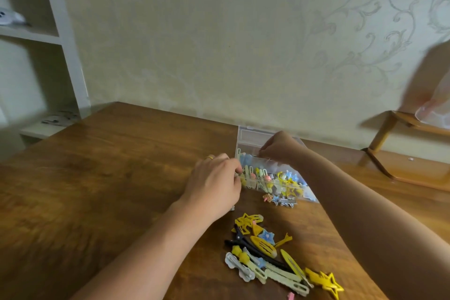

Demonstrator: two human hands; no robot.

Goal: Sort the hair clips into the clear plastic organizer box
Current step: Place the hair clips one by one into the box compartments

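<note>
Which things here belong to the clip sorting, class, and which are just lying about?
Job:
organizer box
loose clips
clips in box
left hand
right hand

Lying about:
wooden stand
shelf unit
grey object on shelf

You are looking at a scene where nothing is showing readable text: no words, labels, brands or numbers are standing out on anything in view, at the centre of the frame or toward its edges.
</note>
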